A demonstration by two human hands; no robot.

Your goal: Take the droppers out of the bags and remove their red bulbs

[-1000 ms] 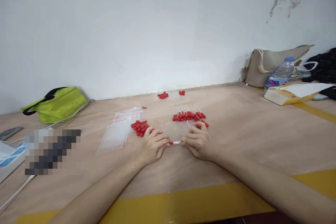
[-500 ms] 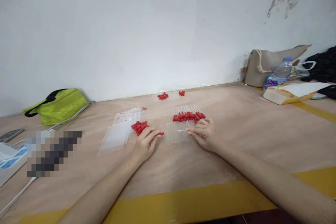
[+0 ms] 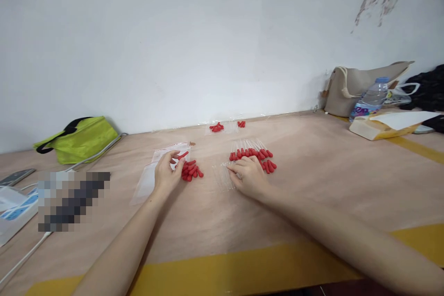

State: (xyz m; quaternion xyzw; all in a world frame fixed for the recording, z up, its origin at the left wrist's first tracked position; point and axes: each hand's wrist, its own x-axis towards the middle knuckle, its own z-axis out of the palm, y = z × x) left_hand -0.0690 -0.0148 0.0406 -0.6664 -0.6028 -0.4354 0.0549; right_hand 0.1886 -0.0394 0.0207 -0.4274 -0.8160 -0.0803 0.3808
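My left hand [image 3: 167, 172] is at the pile of loose red rubber bulbs [image 3: 191, 170] and pinches one red bulb [image 3: 182, 155] between thumb and fingers, just above the pile. My right hand [image 3: 249, 175] rests with curled fingers on a row of clear glass tubes [image 3: 224, 175] lying on the table. Behind it lies a row of finished droppers with red bulbs [image 3: 252, 152]. Clear plastic bags [image 3: 152, 175] lie under and left of my left hand.
More red bulbs [image 3: 217, 126] sit on plastic near the wall. A green bag [image 3: 78, 138], a phone [image 3: 15, 176] and a white cable [image 3: 21, 254] are at the left. A beige bag [image 3: 354, 85], a water bottle [image 3: 371, 97] and a yellow-white box [image 3: 385, 125] stand at the right.
My left hand left the tubes, moved left to the pile of red bulbs and picked one up. My right hand slid left over the glass tubes.
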